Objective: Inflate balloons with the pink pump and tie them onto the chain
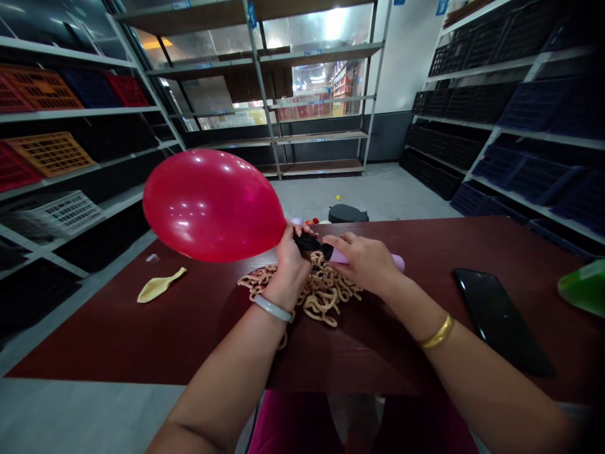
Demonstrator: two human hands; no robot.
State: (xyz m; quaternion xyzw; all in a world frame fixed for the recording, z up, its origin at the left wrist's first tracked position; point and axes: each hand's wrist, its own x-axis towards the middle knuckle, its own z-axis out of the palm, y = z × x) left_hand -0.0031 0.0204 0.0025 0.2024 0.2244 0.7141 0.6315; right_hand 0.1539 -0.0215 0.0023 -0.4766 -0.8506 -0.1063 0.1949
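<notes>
A large red balloon (212,205), swollen with air, stretches out to the left above the table. My left hand (292,252) is closed around its neck, where it meets the black end of a hand pump (307,243). My right hand (367,261) wraps around the pump's light purple barrel, whose far tip shows past the palm. Part of the nozzle is hidden by my left fingers. Beneath both hands lies a heap of beige curled loops (326,299); their exact kind is unclear. A limp pale yellow balloon (161,287) lies flat to the left.
On the dark red table (227,353), a black phone (501,318) lies at the right, with a green object (583,287) beyond it. A dark stool-like object (348,214) stands behind the table. Shelves with crates (51,154) line both sides.
</notes>
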